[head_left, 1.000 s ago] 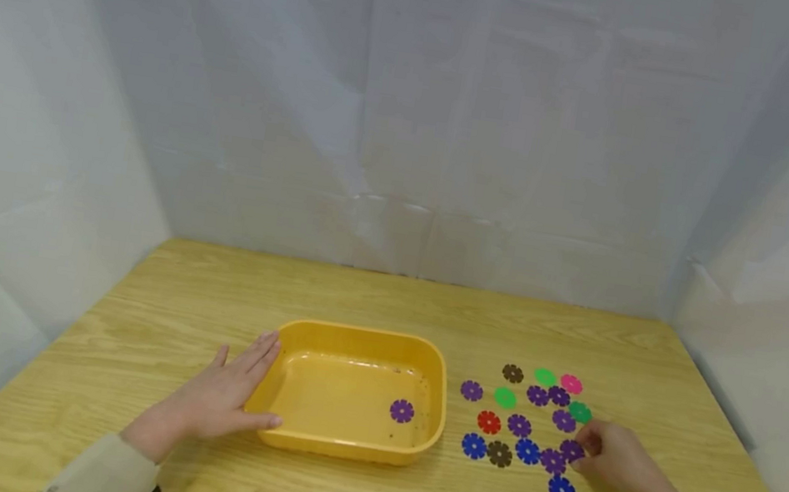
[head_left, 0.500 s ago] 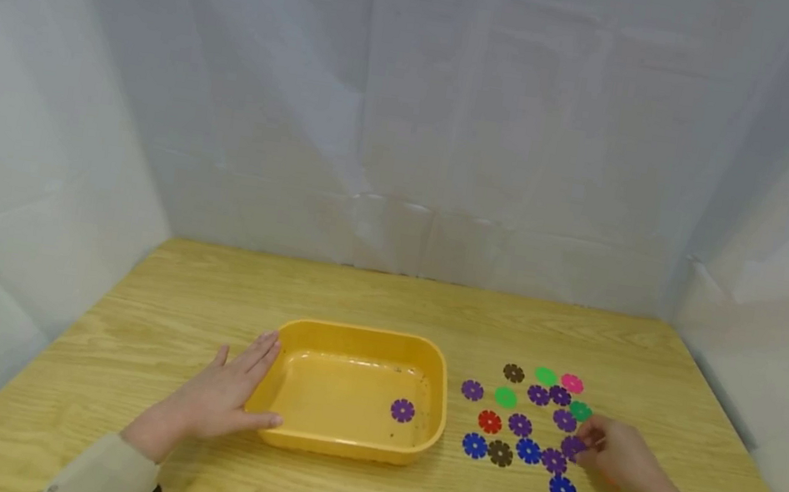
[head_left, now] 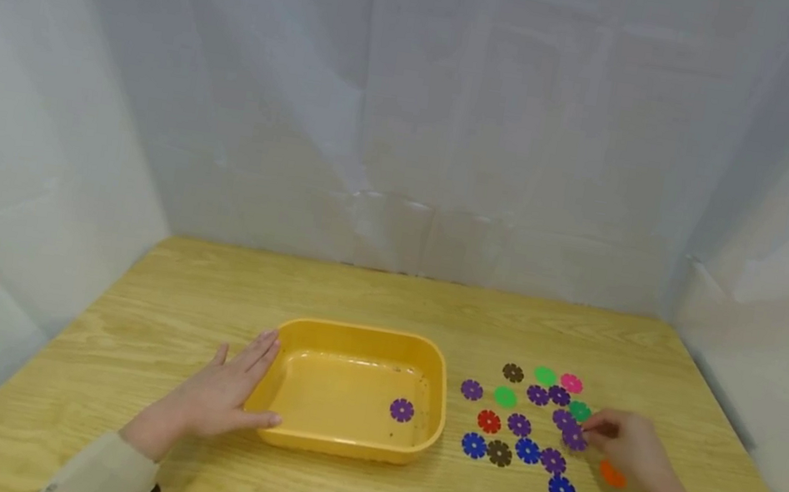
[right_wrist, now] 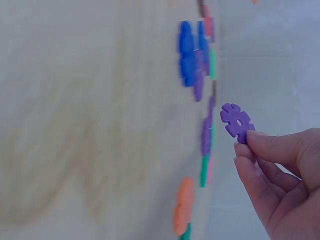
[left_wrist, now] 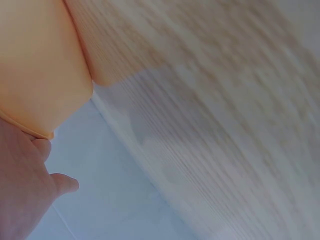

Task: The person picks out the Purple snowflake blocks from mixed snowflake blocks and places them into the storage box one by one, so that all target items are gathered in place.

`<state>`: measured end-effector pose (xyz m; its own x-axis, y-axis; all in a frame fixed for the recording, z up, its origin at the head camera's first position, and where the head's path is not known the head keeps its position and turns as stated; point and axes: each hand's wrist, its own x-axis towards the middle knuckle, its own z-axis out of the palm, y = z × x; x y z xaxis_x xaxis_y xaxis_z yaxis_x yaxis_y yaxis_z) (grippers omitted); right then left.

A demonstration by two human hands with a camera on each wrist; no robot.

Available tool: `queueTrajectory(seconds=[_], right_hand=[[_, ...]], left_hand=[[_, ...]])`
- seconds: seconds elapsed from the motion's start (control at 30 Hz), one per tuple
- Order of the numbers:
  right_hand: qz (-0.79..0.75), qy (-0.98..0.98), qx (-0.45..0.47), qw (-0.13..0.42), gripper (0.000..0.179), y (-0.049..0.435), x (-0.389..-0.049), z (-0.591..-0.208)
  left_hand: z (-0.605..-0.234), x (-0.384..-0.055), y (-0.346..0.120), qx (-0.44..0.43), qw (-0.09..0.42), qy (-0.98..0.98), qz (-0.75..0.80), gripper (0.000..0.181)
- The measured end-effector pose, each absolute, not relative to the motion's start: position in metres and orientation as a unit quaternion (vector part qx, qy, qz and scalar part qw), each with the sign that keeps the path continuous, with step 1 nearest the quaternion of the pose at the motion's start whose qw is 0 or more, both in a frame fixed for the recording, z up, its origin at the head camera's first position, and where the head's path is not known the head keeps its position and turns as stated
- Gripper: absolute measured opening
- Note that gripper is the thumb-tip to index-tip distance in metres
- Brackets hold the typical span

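My left hand [head_left: 217, 398] lies with straight fingers against the left rim of a yellow plastic tray [head_left: 339, 447], thumb over its front corner. One purple snowflake disc [head_left: 402, 410] lies inside the tray, toward the right. My right hand [head_left: 631, 449] pinches another purple snowflake disc [right_wrist: 237, 121] by its edge between thumb and fingers, raised off the table in the right wrist view. Under and beside that hand are an orange disc [head_left: 612, 473], a green disc [head_left: 579, 411] and a blue disc [head_left: 562, 490]. The left wrist view shows the tray's outer wall [left_wrist: 42, 60].
Several more snowflake discs are spread right of the tray, among them a red disc [head_left: 488, 421], a brown disc [head_left: 499, 453] and a pink disc [head_left: 571, 383]. They lie on a wooden table [head_left: 223, 281] enclosed by pale sheeting [head_left: 413, 114].
My right hand has lifted a purple disc off the table and drawn slightly up and to the right, uncovering the orange disc. The left hand and tray stay put.
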<state>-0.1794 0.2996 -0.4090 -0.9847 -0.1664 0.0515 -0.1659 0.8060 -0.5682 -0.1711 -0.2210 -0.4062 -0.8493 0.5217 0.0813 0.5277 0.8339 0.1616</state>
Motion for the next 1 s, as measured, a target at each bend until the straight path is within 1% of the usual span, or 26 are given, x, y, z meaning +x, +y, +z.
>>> queueTrajectory(seconds=[0.27, 0.5, 0.77, 1.0], right_hand=[[-0.312, 0.945, -0.086, -0.046, 0.007, 0.283, -0.187, -0.401], [-0.356, 0.929, -0.098, -0.043, 0.014, 0.251, -0.195, -0.394], [-0.373, 0.919, -0.12, -0.052, 0.012, 0.208, -0.208, -0.388], [-0.406, 0.903, -0.127, -0.054, 0.011, 0.176, -0.216, -0.382]], left_hand=[[-0.407, -0.171, -0.22, -0.277, 0.021, -0.956, -0.091, 0.091], [-0.405, -0.17, -0.22, -0.278, 0.017, -0.956, -0.092, 0.092], [-0.405, -0.17, -0.219, -0.282, 0.033, -0.956, -0.077, 0.092], [-0.405, -0.17, -0.219, -0.273, 0.016, -0.959, -0.076, 0.092]])
